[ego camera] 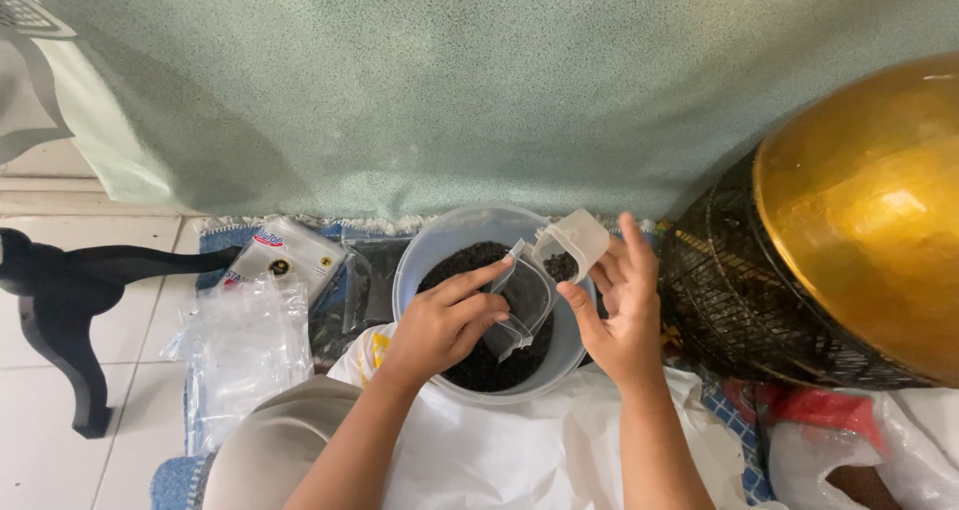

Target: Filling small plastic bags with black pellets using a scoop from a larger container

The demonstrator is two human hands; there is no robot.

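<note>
My left hand (445,320) holds a small clear plastic bag (521,300) open over a round pale tub (420,260) filled with dark, grainy material (470,260). My right hand (619,305) grips a clear plastic scoop (571,242) tipped toward the bag's mouth; some dark grains show inside the scoop. Both hands hover above the tub, close together. White plastic sheeting (499,450) lies over my lap below the tub.
A stack of clear plastic bags (245,350) and a printed packet (285,255) lie on the blue mat at left. A black curved furniture leg (60,300) stands far left. A black wire basket (729,300) under a golden metal bowl (869,210) sits at right. A green wall rises behind.
</note>
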